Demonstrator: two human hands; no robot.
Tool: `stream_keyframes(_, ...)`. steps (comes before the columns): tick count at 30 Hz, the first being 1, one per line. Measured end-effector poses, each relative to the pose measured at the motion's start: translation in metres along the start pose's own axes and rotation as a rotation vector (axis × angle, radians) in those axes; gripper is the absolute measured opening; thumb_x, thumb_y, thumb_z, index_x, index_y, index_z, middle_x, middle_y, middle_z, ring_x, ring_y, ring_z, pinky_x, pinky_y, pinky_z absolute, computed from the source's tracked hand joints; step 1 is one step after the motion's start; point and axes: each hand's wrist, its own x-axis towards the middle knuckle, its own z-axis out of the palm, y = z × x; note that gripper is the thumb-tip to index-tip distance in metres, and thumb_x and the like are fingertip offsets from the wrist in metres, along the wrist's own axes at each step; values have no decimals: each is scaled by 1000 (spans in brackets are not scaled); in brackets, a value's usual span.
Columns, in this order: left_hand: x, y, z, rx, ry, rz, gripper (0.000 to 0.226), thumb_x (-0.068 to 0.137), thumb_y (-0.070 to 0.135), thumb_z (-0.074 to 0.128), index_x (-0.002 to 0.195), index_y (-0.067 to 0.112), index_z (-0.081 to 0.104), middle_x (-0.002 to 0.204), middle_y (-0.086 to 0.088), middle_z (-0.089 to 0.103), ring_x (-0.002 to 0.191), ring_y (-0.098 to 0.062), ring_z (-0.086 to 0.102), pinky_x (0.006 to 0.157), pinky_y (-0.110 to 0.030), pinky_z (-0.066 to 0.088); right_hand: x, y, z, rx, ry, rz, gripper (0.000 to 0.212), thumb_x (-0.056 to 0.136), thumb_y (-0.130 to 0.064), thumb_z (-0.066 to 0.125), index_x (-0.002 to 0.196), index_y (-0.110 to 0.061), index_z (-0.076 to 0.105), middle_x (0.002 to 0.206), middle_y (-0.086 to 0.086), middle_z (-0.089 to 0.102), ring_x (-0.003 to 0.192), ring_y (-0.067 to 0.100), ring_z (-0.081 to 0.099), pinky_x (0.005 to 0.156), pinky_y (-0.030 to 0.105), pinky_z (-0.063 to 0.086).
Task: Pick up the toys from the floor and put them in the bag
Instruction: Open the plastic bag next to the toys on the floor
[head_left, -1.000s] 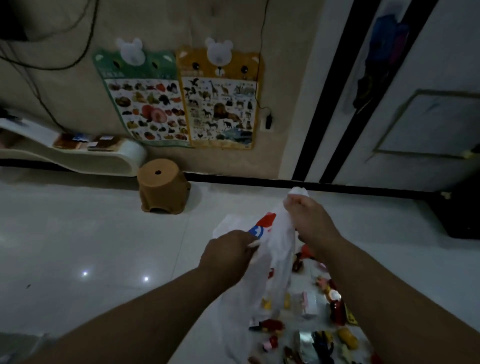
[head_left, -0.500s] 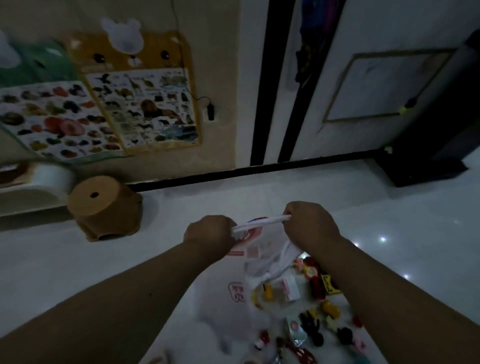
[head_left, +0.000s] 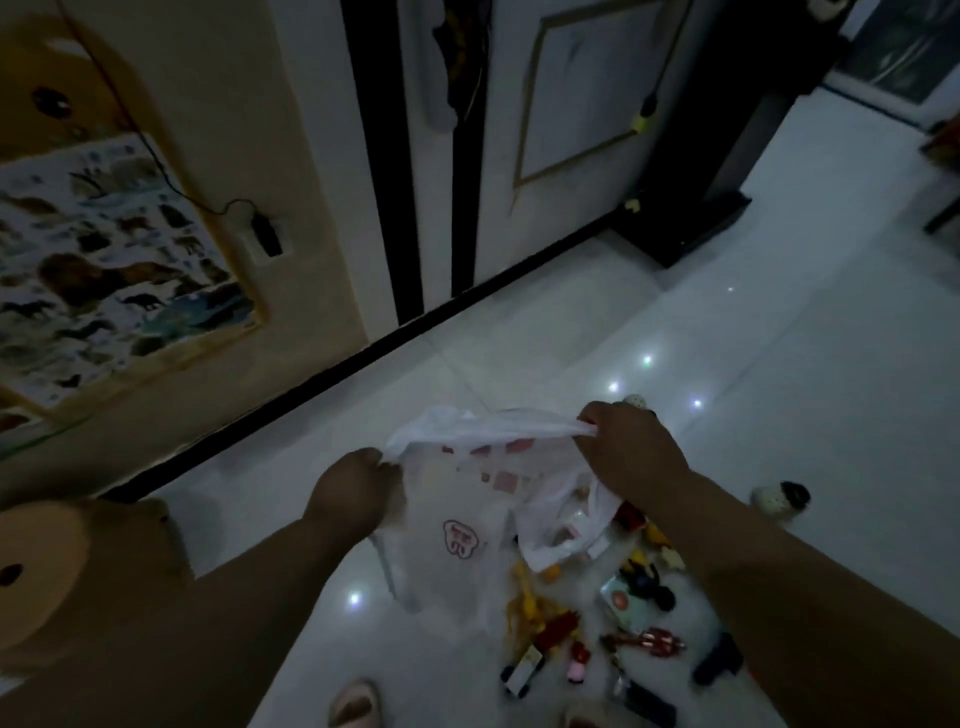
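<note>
While I look down at the white tiled floor, a thin white plastic bag hangs between my two hands with its mouth pulled wide. My left hand pinches one side of the rim and my right hand pinches the other side, both hands apart. Many small toys lie scattered on the floor, just beside the bag's lower part.

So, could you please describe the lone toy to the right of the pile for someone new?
Find the white bag held up over the tiled floor; the toy pile lies by it. Right of the right forearm, on bare tile, lies a pale rounded toy with a black end. Unlike the colourful pile toys, it lies apart.
</note>
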Motion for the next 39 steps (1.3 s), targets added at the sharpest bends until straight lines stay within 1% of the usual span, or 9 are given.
stream_keyframes(5,52,-20,16,-97,56,71,33,99,29,40,93,5,61,89,-11,64,81,-24,60,65,-29,40,38,-7,88,116,3,-10,20,94,-21,50,76,-14,55,78,5,52,75,20,52,60,26,33)
stream_keyframes(7,77,-39,30,-97,73,102,31,98,31,40,88,9,59,83,-8,63,78,-23,59,61,-28,40,55,-4,124,116,-24,-29,14,90,-13,53,98,-10,64,97,9,60,92,21,54,67,20,32)
stream_keyframes(10,113,-74,58,-55,83,174,27,97,33,44,83,14,57,78,-4,61,73,-21,58,60,-28,41,82,9,182,83,-100,-25,50,84,-1,55,133,-8,49,139,12,46,126,25,45,102,26,34)
stream_keyframes(14,169,-126,110,-37,194,215,33,97,40,38,86,15,56,73,0,57,65,-14,54,53,-25,35,126,37,267,46,-116,-100,69,83,8,49,145,-19,34,155,7,24,136,26,36,112,34,33)
stream_keyframes(24,299,-232,245,56,427,283,44,98,41,33,65,18,50,63,-1,52,57,-15,47,51,-27,30,209,129,441,-23,-27,-44,49,87,-9,56,133,-23,49,127,9,57,114,24,55,91,25,41)
stream_keyframes(28,314,-242,273,90,404,295,44,98,44,31,65,19,47,64,1,50,58,-12,45,52,-27,30,206,151,461,116,35,4,48,82,-7,62,128,-20,55,123,8,60,109,20,58,90,25,43)
stream_keyframes(32,311,-249,282,71,360,338,36,99,43,30,76,25,51,70,7,50,68,-16,49,60,-29,32,196,157,456,223,7,38,21,80,-22,70,100,-14,69,96,6,68,89,23,64,79,35,50)
stream_keyframes(36,322,-268,276,112,278,246,45,98,41,38,58,21,45,58,4,47,55,-12,44,51,-26,30,199,154,443,500,-116,112,14,88,-22,62,96,-12,69,92,10,69,87,26,65,77,36,53)
stream_keyframes(39,327,-279,273,130,218,175,52,96,46,39,56,14,48,58,-3,50,54,-15,45,51,-27,31,199,152,439,1053,-250,217,16,91,-10,57,103,-4,66,101,22,68,92,34,63,80,40,51)
